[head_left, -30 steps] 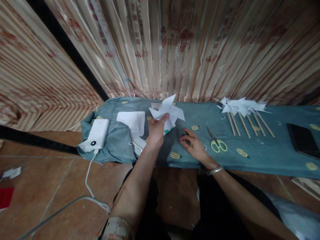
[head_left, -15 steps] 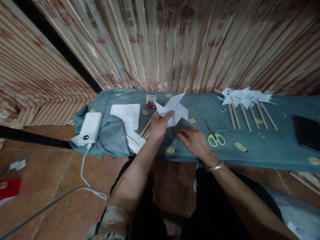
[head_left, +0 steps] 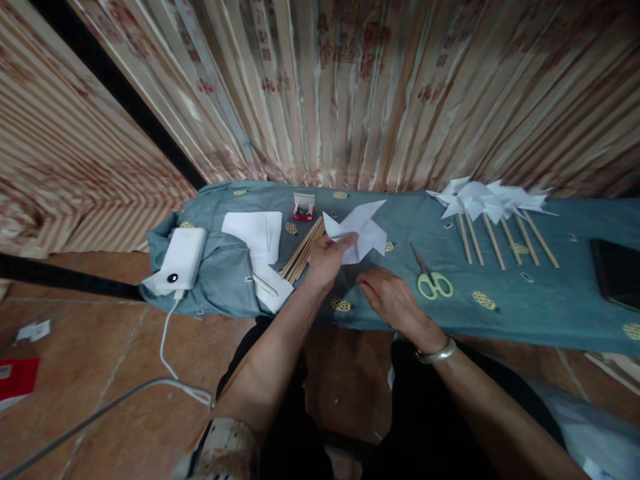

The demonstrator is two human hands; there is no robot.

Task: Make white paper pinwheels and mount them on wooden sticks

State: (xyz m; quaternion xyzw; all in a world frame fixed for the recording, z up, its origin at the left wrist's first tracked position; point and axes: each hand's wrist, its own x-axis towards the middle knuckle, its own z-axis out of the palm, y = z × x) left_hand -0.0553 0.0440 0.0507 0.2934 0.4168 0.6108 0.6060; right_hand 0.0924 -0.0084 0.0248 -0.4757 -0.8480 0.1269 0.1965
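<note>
My left hand (head_left: 327,259) pinches a white folded paper pinwheel (head_left: 359,229) by its middle, holding it just above the blue cloth (head_left: 525,300). My right hand (head_left: 391,300) is below and to the right of the pinwheel, fingers drawn together near the cloth; what they hold, if anything, is too small to make out. A bundle of wooden sticks (head_left: 303,251) lies just left of my left hand. Green-handled scissors (head_left: 431,276) lie right of my right hand.
Finished paper pinwheels on sticks (head_left: 493,207) lie at the back right. White paper sheets (head_left: 254,232), a small red box (head_left: 303,207), a white power bank (head_left: 179,260) with its cable, and a dark phone (head_left: 617,270) also rest on the cloth. A striped curtain hangs behind.
My left hand has brought the pinwheel lower and to the right. My right hand has lifted off the cloth and drawn its fingers together under the pinwheel. The camera view has shifted slightly.
</note>
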